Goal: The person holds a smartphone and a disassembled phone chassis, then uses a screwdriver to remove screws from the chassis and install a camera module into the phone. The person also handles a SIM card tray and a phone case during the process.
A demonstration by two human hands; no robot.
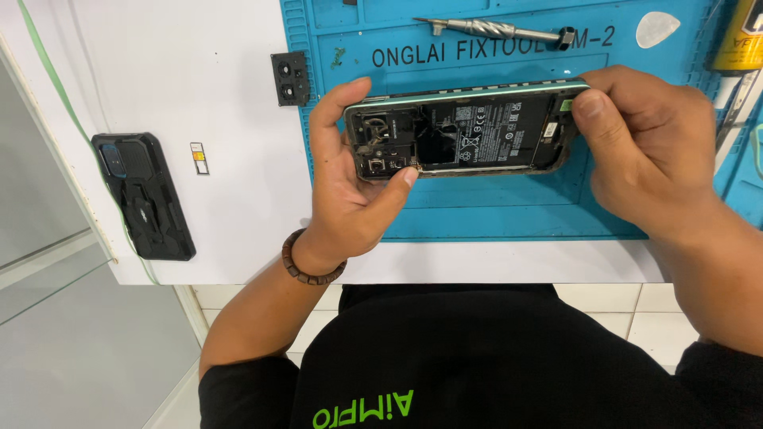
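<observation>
Person: a black shirt [445, 357] with green lettering filled the nearest part of the view, and both forearms reached forward from it over the surface [199, 87].
Wrist: a bracelet of brown beads [306, 266] sat around the left wrist.
Left hand: the left hand [346, 187] was closed around the left end of the opened phone [465, 131]; the thumb pressed on the lower edge near the camera part, and the fingers curled over the top edge.
Right hand: the right hand [648, 147] was closed on the right end of the same phone, with the thumb tip on the top right corner; the other fingers were folded behind it and hidden.
Phone: it was held lying lengthwise between both hands, a little above the blue mat [509, 210], back cover off, so the black battery and the inner parts showed.
Left side: a black rugged phone case [143, 195] lay on the white surface, well apart from the hands, with a small card tray [200, 158] just beside it.
Mat corner: a small black camera frame piece [290, 78] lay at the left edge of the mat.
Far edge: a metal screwdriver [497, 31] lay across the top of the mat, and a white pick [657, 28] lay to the right of it.
</observation>
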